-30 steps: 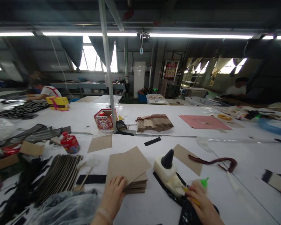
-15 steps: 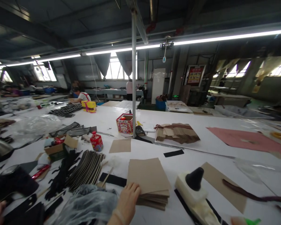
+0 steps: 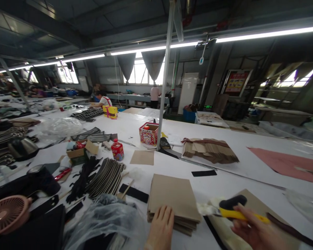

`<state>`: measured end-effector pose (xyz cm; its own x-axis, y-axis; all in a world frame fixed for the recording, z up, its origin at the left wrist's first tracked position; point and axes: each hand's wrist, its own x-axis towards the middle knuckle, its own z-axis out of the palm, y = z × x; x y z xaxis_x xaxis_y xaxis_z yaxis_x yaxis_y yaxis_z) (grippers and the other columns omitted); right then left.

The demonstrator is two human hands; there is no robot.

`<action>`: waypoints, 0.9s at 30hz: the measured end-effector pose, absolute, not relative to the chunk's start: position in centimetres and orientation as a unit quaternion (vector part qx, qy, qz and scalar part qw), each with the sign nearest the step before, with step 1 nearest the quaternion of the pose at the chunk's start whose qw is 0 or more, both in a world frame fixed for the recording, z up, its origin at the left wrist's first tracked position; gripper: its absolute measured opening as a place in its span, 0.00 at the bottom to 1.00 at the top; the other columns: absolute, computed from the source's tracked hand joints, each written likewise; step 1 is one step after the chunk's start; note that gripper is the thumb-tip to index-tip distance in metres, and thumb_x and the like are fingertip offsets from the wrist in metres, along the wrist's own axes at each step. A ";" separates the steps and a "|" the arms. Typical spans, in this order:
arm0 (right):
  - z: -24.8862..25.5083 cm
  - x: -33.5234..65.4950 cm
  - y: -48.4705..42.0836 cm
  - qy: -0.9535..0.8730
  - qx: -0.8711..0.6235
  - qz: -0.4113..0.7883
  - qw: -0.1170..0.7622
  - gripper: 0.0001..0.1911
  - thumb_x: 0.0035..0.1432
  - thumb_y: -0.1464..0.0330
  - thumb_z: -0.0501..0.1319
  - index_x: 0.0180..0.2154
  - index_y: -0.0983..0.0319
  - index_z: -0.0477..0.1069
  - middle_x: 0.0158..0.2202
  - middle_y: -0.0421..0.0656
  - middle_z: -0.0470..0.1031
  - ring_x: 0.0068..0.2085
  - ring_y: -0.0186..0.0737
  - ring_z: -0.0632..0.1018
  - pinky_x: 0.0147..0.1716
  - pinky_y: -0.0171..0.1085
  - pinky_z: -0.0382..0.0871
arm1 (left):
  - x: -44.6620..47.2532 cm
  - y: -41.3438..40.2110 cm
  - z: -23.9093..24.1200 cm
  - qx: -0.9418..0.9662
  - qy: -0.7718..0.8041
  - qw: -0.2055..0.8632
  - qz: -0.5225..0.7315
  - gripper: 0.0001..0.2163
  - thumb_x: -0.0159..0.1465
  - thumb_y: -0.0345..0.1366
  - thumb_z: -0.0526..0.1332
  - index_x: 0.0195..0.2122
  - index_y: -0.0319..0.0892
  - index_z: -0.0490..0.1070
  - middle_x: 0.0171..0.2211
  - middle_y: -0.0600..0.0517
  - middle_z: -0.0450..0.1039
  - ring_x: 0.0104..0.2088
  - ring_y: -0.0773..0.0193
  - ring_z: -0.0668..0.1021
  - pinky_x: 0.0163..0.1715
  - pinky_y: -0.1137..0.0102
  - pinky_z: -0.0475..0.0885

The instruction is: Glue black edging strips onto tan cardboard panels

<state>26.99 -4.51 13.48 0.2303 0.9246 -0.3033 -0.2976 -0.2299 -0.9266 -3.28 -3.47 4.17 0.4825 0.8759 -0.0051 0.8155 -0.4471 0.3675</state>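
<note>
One white table (image 3: 169, 166) carries everything here, its far edge running past the metal post (image 3: 165, 80). A pink sheet (image 3: 284, 163) lies toward the far right corner. A crumpled grey bag (image 3: 104, 218) sits toward the near edge, left of the stack (image 3: 172, 192) of brown boards. That stack lies toward the near edge too, about midway along, its lower boards slightly out of line. A loose brown pile (image 3: 211, 150) rests farther back, a dark strap across it.

The left hand (image 3: 161, 220) lies flat on the stack's near side, fingers extended and close together, gripping nothing that shows. The right hand (image 3: 253, 225), blurred, is closed around the yellow handle of a brush (image 3: 233, 214). Its whitish end points left, near the stack's right side; whether they touch cannot be told. A red jar (image 3: 117, 150) stands left of the stack, farther from the near edge.
</note>
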 end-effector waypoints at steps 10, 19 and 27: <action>15.5 10.2 3.4 -0.417 -0.521 0.586 0.459 0.17 0.46 0.55 0.64 0.28 0.60 0.64 0.12 0.30 0.62 0.14 0.34 0.68 0.17 0.37 0.72 | -2.7 -2.9 -0.9 0.812 0.447 -0.255 0.277 0.17 0.64 0.39 0.51 0.50 0.39 0.69 0.49 0.51 0.74 0.49 0.57 0.73 0.46 0.63 0.69; 12.9 6.7 6.7 -0.458 -0.554 0.579 0.384 0.11 0.45 0.61 0.60 0.27 0.59 0.61 0.10 0.34 0.66 0.12 0.38 0.70 0.13 0.35 0.70 | -1.5 -1.5 -3.6 0.737 0.441 -0.351 0.373 0.13 0.62 0.31 0.51 0.41 0.44 0.74 0.42 0.51 0.78 0.46 0.58 0.76 0.49 0.62 0.66; 12.1 8.9 12.5 -0.429 -0.588 0.485 0.484 0.11 0.51 0.59 0.58 0.28 0.59 0.62 0.14 0.34 0.69 0.19 0.39 0.76 0.20 0.34 0.74 | -1.1 -1.1 -4.9 0.738 0.466 -0.321 0.369 0.12 0.62 0.27 0.53 0.40 0.47 0.74 0.37 0.53 0.80 0.40 0.61 0.80 0.43 0.66 0.72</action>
